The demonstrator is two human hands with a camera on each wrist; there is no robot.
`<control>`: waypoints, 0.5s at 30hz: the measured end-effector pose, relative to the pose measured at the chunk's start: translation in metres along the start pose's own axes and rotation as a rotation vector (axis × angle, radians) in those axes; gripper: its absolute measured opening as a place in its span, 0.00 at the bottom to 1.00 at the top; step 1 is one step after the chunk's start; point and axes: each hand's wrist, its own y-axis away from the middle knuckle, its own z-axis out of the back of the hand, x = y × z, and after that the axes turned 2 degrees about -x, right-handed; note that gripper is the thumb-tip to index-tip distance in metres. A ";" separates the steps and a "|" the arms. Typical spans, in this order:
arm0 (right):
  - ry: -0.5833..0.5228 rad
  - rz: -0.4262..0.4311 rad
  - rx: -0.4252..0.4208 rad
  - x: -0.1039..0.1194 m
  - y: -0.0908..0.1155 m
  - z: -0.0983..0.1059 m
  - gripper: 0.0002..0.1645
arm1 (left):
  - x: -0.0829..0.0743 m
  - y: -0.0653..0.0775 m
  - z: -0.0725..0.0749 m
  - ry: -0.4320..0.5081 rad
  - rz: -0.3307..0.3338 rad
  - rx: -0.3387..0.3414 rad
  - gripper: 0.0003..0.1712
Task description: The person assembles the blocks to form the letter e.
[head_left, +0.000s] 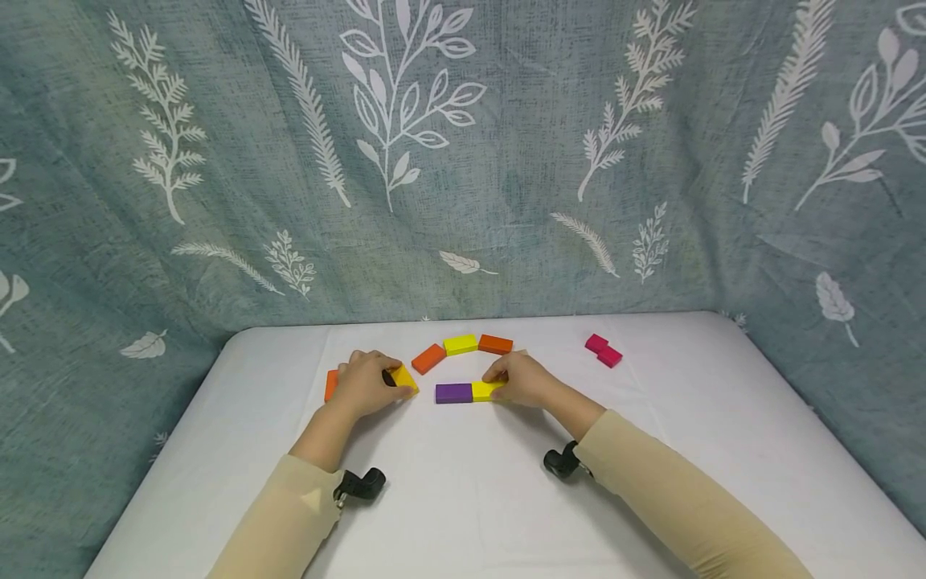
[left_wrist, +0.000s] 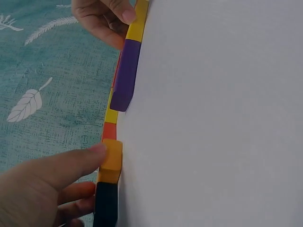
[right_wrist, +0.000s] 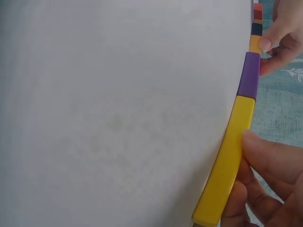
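Observation:
My left hand [head_left: 367, 383] pinches an amber block [head_left: 405, 379], its thumb on the near side and fingers behind. A black block [left_wrist: 106, 203] sits end to end with the amber one, partly hidden by that hand in the head view. My right hand [head_left: 526, 379] grips a yellow block [right_wrist: 226, 161] between thumb and fingers. The yellow block's left end meets a purple block [head_left: 453, 393], and both lie in a straight line on the table. A gap separates the purple block from the amber one.
Behind the hands, an orange block [head_left: 428, 359], a lime-yellow block [head_left: 460, 345] and a darker orange block [head_left: 495, 344] form a curved row. Another orange block [head_left: 330, 384] shows left of my left hand. Two crimson blocks [head_left: 609, 357] lie at the back right of the white table [head_left: 463, 498].

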 end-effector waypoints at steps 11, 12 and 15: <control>0.000 0.008 -0.005 -0.001 0.002 0.001 0.15 | 0.001 0.004 -0.001 0.065 -0.073 0.031 0.33; 0.001 0.012 -0.005 -0.001 0.002 0.002 0.16 | 0.001 0.004 -0.001 0.069 -0.077 0.034 0.33; -0.010 0.027 -0.009 -0.002 0.004 0.006 0.17 | 0.001 0.005 0.000 0.078 -0.086 0.043 0.32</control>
